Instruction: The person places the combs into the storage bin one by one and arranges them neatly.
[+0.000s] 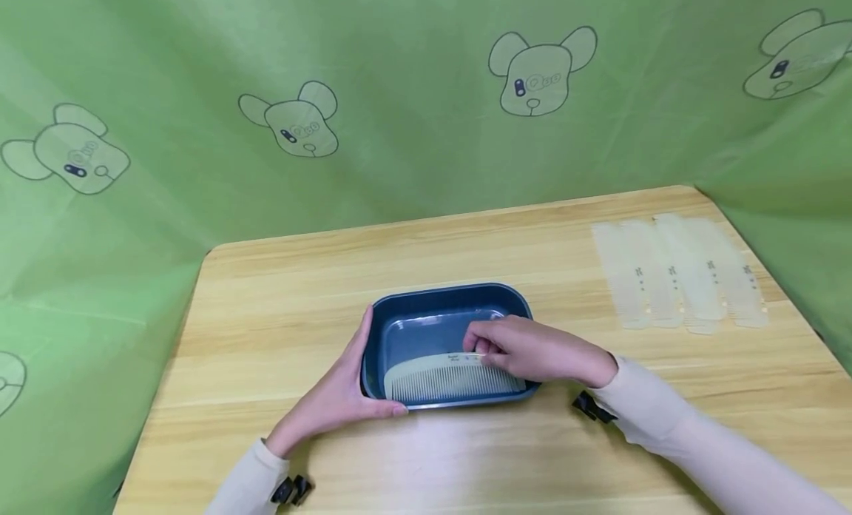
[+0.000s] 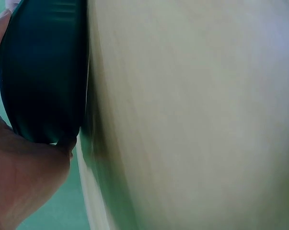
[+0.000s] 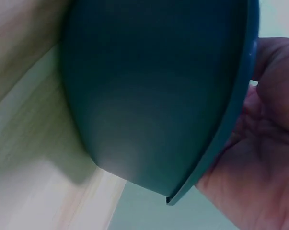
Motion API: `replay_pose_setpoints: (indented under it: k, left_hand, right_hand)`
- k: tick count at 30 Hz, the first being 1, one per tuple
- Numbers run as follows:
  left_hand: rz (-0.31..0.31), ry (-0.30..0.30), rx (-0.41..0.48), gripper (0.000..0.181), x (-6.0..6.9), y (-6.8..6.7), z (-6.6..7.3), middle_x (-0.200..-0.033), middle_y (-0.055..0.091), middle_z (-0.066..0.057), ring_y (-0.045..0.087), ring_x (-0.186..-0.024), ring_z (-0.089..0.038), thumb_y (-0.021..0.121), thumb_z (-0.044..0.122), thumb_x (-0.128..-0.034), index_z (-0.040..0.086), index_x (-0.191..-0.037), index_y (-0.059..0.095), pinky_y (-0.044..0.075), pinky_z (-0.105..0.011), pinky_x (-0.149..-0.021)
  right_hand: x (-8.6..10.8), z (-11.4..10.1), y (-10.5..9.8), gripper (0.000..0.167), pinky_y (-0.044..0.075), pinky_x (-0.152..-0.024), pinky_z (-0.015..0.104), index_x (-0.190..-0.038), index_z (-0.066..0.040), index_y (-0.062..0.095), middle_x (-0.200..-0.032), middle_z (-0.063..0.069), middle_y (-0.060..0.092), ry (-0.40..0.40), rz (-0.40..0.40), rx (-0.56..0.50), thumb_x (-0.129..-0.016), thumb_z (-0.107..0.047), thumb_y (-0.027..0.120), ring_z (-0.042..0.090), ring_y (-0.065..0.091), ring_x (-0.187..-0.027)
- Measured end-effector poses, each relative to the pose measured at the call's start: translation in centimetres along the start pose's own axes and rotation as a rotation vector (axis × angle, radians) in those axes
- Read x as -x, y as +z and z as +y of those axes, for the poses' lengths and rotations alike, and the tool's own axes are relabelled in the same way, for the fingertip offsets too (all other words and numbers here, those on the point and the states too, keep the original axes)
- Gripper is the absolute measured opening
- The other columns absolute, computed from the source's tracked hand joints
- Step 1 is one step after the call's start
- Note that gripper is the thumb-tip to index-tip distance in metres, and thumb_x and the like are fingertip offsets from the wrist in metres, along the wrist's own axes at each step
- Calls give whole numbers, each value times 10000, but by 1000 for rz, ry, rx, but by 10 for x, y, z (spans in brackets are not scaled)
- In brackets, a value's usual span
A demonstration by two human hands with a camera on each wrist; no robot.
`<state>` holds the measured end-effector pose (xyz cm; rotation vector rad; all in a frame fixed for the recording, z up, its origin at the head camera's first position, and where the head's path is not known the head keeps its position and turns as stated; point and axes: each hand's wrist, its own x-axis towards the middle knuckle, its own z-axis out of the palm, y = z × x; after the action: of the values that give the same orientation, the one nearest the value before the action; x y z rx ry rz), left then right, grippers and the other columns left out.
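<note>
A dark blue rectangular basin (image 1: 439, 330) with rounded corners stands on the table in the head view. My left hand (image 1: 342, 393) grips its left end, thumb along the front rim and fingers along the left side. The left wrist view shows the palm against the basin's dark outer wall (image 2: 43, 72). Inside the basin, along its front wall, lies a pale green comb (image 1: 433, 378), teeth toward the front. My right hand (image 1: 526, 348) reaches over the right rim and pinches the comb's upper edge near its right end. In the right wrist view the basin's wall (image 3: 154, 96) hides the fingertips.
Several pale, flat combs (image 1: 685, 274) with small printed marks lie side by side, partly overlapping, at the right of the wooden table (image 1: 279, 278). A green curtain (image 1: 413, 93) with bear-head drawings hangs behind and around the table.
</note>
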<state>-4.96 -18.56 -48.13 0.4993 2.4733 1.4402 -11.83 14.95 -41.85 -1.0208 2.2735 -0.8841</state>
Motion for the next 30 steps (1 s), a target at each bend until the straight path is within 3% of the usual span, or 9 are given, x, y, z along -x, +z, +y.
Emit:
replay_pose_setpoints:
  k: [15,22,30]
  left_hand:
    - [-7,0,29,1509,0,-2,1,-1823,-44,-85,65,-1648,-328,1029,391,-762,360,-1746,-114,196,-640,-1257]
    - [-5,2,30,1523,-1,-2,0,-1819,-39,-65,72,-1645,-335,1037,358,-754,329,-1751,-114,186,-625,-1259]
    - [-4,-3,26,1511,0,-2,1,-1820,-43,-50,65,-1645,-340,1032,383,-759,358,-1748,-110,187,-648,-1254]
  right_hand:
    - [-5,-1,11,135,544,-833,381,-1148,-87,767,-1067,-42,673,11,51,182,-1022,-51,734,148,595,-932]
    - [-4,3,10,155,545,-834,357,-1186,-99,764,-1063,-55,667,5,55,139,-1032,-92,749,133,593,-931]
    - [-1,9,9,140,578,-811,294,-1163,-54,764,-997,-90,654,-80,141,24,-1023,-43,757,82,612,-896]
